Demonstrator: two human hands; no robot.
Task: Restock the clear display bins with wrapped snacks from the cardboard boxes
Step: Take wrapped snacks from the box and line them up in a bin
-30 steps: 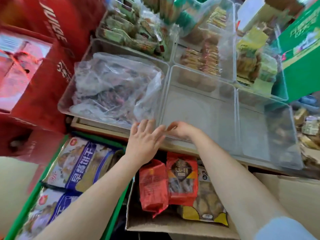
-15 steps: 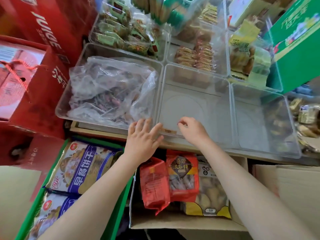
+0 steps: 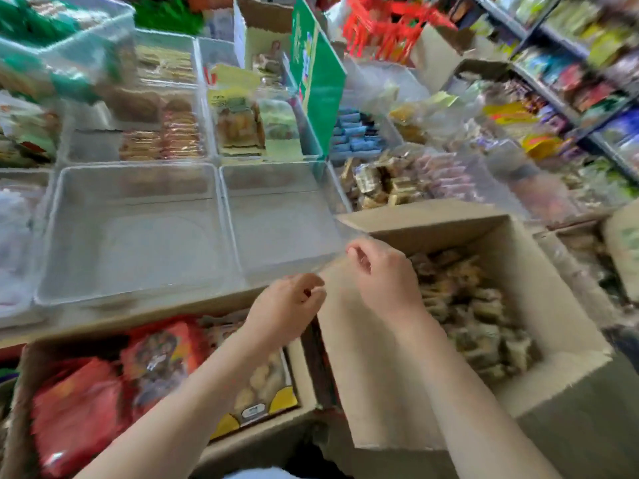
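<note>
Two empty clear display bins sit side by side, the left bin (image 3: 135,233) and the right bin (image 3: 283,223). An open cardboard box (image 3: 560,326) at the right holds several small wrapped snacks (image 3: 466,305). My right hand (image 3: 383,274) hovers over the box's left flap (image 3: 366,368), its curled fingertips at the right bin's front corner. Blur hides whether it grips the rim. My left hand (image 3: 287,305) is curled below that bin's front edge and holds nothing I can see.
A lower cardboard box (image 3: 297,423) at the front left holds red snack bags (image 3: 76,416) and a yellow-edged pack (image 3: 262,392). Filled clear bins (image 3: 179,133) stand behind. A green box (image 3: 318,84) stands upright in the middle. Store shelves (image 3: 570,81) run along the right.
The view has swung right, bringing the snack box into sight. Both hands left the middle bin's front rim, moved right, and curled their fingers.
</note>
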